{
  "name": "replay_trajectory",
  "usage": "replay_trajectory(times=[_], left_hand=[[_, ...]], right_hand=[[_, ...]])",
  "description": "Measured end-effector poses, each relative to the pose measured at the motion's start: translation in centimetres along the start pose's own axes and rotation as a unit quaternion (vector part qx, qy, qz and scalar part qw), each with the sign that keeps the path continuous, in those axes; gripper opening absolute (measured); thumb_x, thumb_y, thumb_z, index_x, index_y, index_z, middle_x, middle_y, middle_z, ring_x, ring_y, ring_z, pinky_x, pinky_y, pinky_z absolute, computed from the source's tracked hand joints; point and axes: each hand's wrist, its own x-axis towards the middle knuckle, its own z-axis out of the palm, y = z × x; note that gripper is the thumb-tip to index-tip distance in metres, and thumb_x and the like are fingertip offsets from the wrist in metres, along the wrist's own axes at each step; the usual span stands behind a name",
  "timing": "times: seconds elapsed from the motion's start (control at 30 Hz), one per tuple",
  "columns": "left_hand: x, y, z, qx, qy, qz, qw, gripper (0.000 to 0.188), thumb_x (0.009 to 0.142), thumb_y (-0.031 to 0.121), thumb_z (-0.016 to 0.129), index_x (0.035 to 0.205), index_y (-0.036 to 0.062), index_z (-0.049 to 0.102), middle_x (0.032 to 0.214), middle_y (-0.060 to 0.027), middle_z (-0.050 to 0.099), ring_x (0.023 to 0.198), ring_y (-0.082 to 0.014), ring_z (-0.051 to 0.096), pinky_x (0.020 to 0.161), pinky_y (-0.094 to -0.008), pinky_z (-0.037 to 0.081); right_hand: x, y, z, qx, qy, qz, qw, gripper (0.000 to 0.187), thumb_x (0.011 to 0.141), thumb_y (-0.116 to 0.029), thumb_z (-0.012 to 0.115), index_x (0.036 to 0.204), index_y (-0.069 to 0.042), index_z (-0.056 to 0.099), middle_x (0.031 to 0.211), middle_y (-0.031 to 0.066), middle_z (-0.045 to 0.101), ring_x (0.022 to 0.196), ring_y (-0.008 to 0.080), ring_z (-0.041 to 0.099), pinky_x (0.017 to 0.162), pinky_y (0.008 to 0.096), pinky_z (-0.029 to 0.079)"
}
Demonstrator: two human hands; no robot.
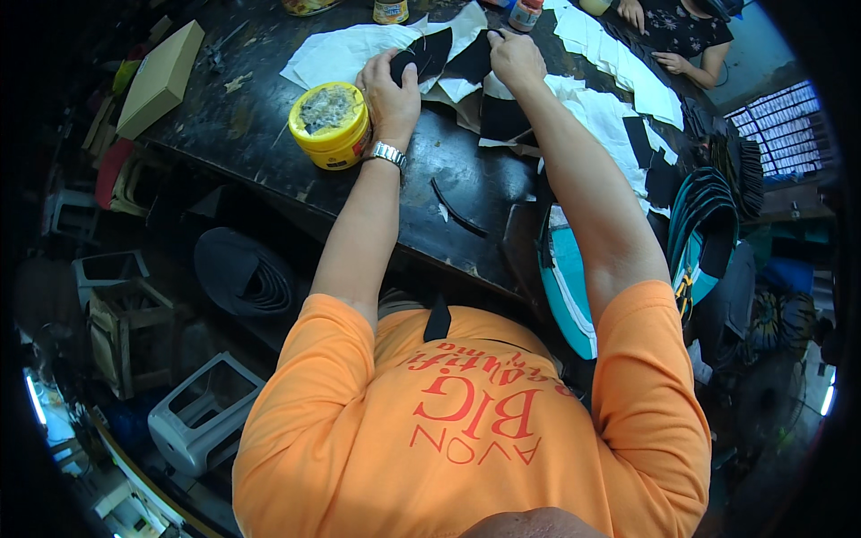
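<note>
My left hand reaches over the dark table, its thumb and curved fingers around the near left edge of a black fabric-like piece. To its right, my right hand is closed in a pinch at the upper right edge of another black piece. White sheets lie under and around these pieces. Close beside my left wrist stands a yellow tub, its top crusted with grey residue. The tips of my right fingers are partly hidden.
A cardboard box lies at the table's left. Small jars stand along the far side. Across the table sits another person, hands near white sheets. Teal-lined curved pieces stack at right. A thin black strip lies near the table edge.
</note>
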Motion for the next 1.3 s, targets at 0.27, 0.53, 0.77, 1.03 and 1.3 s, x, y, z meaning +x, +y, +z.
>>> replay_trajectory(times=[0.27, 0.53, 0.77, 1.03, 1.3], left_hand=[[-0.7, -0.6, 0.8, 0.115, -0.081, -0.014, 0.990, 0.043, 0.093, 0.027, 0.061, 0.132, 0.0091, 0.060, 0.137, -0.0187, 0.055, 0.137, -0.0411, 0.039, 0.118, -0.0498, 0.027], [-1.1, -0.1, 0.8, 0.196, -0.132, -0.033, 0.971, 0.046, 0.092, 0.028, 0.063, 0.135, 0.0111, 0.062, 0.149, -0.0151, 0.045, 0.144, -0.0376, 0.031, 0.118, -0.0524, 0.026], [-0.9, 2.3, -0.3, 0.042, -0.031, 0.153, 0.987, 0.041, 0.086, 0.036, 0.075, 0.122, 0.0166, 0.069, 0.134, -0.0092, 0.058, 0.129, -0.0320, 0.048, 0.104, -0.0488, 0.038], [-5.5, 9.6, 1.9, -0.171, -0.278, 0.222, 0.919, 0.071, 0.074, 0.038, 0.084, 0.135, 0.0119, 0.059, 0.133, -0.0178, 0.058, 0.127, -0.0359, 0.054, 0.107, -0.0469, 0.041], [-3.2, 8.6, 4.4, -0.067, -0.181, 0.334, 0.922, 0.021, 0.078, 0.019, 0.079, 0.097, 0.0128, 0.071, 0.094, -0.0093, 0.070, 0.087, -0.0318, 0.069, 0.077, -0.0430, 0.052]], right_hand=[[5.0, 5.0, -1.2, 0.447, -0.050, 0.211, 0.868, 0.037, 0.098, -0.030, 0.065, 0.108, 0.005, 0.066, 0.097, 0.0114, 0.070, 0.083, 0.0223, 0.068, 0.072, 0.0423, 0.058], [8.4, 7.2, -6.7, 0.661, -0.001, 0.251, 0.707, 0.036, 0.105, -0.036, 0.051, 0.116, -0.005, 0.063, 0.109, 0.0111, 0.069, 0.099, 0.0254, 0.067, 0.091, 0.0440, 0.056], [3.4, 9.4, -13.6, 0.723, -0.062, 0.171, 0.666, 0.044, 0.110, -0.038, 0.040, 0.138, -0.005, 0.049, 0.131, 0.0123, 0.064, 0.127, 0.0306, 0.058, 0.104, 0.0481, 0.049], [-4.9, 6.9, -15.4, 0.731, -0.074, 0.219, 0.642, 0.033, 0.091, 0.002, 0.070, 0.120, 0.005, 0.054, 0.116, 0.0231, 0.065, 0.111, 0.0319, 0.066, 0.103, 0.0458, 0.053], [-7.6, 8.5, -18.6, 0.804, -0.068, 0.165, 0.567, 0.037, 0.094, 0.002, 0.065, 0.128, 0.005, 0.051, 0.123, 0.0191, 0.062, 0.119, 0.0323, 0.063, 0.108, 0.0478, 0.050]])
